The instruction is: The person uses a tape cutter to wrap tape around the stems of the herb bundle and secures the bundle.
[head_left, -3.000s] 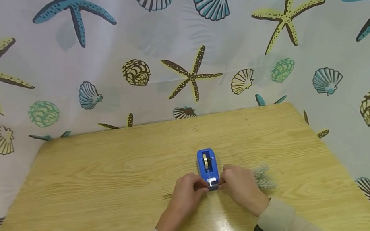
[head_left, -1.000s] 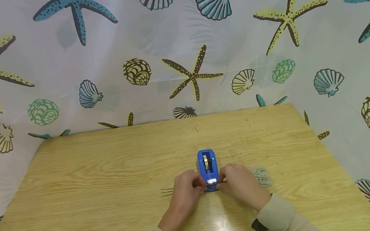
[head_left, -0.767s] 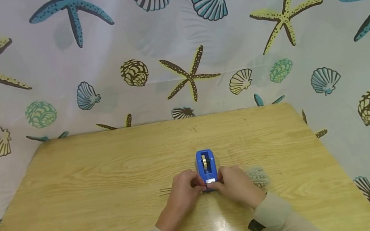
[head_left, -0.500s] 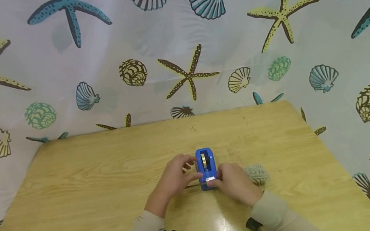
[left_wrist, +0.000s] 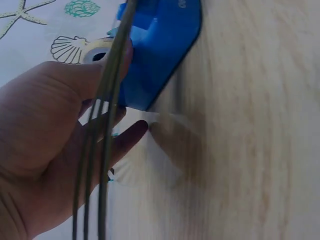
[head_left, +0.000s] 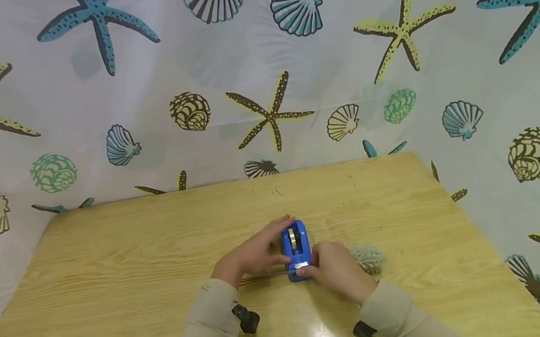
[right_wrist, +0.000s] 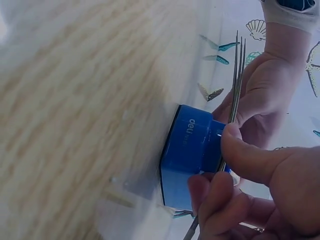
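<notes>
A blue tape dispenser (head_left: pixel 298 258) with a tape roll (head_left: pixel 292 238) stands mid-table. My left hand (head_left: pixel 257 254) holds its left side, the thumb toward the near end and the fingers reaching round the far end. My right hand (head_left: pixel 338 270) pinches a bundle of thin stems (right_wrist: pixel 234 100) between thumb and fingers, right at the dispenser's near end. The stems cross over that end and run leftward under my left hand, loose ends spread in the left wrist view. Pale grey-green fluffy heads (head_left: pixel 369 259) of this dried bunch show beyond my right hand.
The wooden table (head_left: pixel 153 241) extends on all sides of the hands. Behind and beside it hangs a white curtain (head_left: pixel 150 93) printed with starfish and shells. Black wrist cameras (head_left: pixel 247 319) sit on both sleeves.
My left hand has let go of the stems and moved up onto the dispenser's left side. The dispenser has turned slightly. My right hand still pinches the stems, its thumb shifted a little left.
</notes>
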`<state>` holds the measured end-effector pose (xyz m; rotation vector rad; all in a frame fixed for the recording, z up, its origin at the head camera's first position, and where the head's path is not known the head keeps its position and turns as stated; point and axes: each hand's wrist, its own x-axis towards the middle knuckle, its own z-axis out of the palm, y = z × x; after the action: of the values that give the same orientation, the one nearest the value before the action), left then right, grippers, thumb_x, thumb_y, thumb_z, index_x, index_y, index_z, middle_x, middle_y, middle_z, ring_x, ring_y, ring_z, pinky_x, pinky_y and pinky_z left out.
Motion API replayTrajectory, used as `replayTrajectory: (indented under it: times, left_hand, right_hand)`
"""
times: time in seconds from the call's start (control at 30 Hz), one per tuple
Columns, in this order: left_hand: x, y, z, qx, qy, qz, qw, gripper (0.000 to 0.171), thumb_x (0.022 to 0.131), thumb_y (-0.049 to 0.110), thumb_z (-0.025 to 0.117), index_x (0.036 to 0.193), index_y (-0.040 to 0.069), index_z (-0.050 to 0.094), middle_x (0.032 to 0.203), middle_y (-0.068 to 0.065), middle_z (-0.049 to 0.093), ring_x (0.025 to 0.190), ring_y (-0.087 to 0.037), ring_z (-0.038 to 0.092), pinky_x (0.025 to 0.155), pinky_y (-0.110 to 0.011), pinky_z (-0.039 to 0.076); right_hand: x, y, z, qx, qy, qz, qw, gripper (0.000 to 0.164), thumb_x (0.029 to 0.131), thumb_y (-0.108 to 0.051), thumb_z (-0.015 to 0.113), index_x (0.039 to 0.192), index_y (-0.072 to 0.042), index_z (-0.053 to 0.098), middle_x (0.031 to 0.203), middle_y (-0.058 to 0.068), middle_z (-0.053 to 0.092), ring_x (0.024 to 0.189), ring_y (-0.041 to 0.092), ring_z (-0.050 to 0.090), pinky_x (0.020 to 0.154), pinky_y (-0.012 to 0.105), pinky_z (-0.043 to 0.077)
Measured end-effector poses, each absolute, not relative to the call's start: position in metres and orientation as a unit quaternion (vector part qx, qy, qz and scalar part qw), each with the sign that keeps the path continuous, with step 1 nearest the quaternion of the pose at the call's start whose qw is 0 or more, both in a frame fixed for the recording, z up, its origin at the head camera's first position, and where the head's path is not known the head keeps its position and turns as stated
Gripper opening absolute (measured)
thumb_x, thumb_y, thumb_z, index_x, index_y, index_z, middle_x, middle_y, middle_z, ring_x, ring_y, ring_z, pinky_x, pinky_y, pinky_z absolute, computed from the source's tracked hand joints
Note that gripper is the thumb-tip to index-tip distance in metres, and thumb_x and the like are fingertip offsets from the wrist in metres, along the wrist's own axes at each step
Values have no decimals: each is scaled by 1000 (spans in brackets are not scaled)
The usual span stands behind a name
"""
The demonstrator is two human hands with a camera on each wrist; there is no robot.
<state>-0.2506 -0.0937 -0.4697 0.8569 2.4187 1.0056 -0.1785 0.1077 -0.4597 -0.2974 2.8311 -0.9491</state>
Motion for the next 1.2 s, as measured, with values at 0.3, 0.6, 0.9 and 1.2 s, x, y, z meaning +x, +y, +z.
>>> replayTrajectory:
  times: [0.3,0.6,0.9,1.2]
  left_hand:
    - [-245,-90,-476,299,860,366,194,84,96,12,67,161,11,14,168,-14,5,153,-39,17,120,-53,28]
    - [-242,-89,-466,268,881,348,177,84,93,9,70,160,10,20,167,-14,14,151,-39,24,119,-52,30]
    - [-241,-87,-462,249,893,334,168,84,92,11,72,160,13,22,167,-9,16,152,-36,23,120,-51,29]
    - [-219,-79,-469,185,923,314,121,81,95,21,70,157,-1,23,158,-23,34,145,-37,38,118,-49,33]
  right_hand:
    - [-177,105,-460,-101,948,-295,64,34,87,-36,77,71,-10,62,61,-3,56,52,9,46,46,23,38]
    - [-174,101,-456,-98,944,-309,58,34,87,-34,78,71,-8,64,60,-2,58,51,10,47,45,24,39]
    - [-174,103,-468,-95,944,-307,71,31,82,-28,83,66,-7,67,56,-3,58,51,9,46,46,23,38]
    - [-174,109,-469,-107,949,-287,70,33,82,-32,82,63,-10,66,58,-4,58,53,10,47,49,24,40]
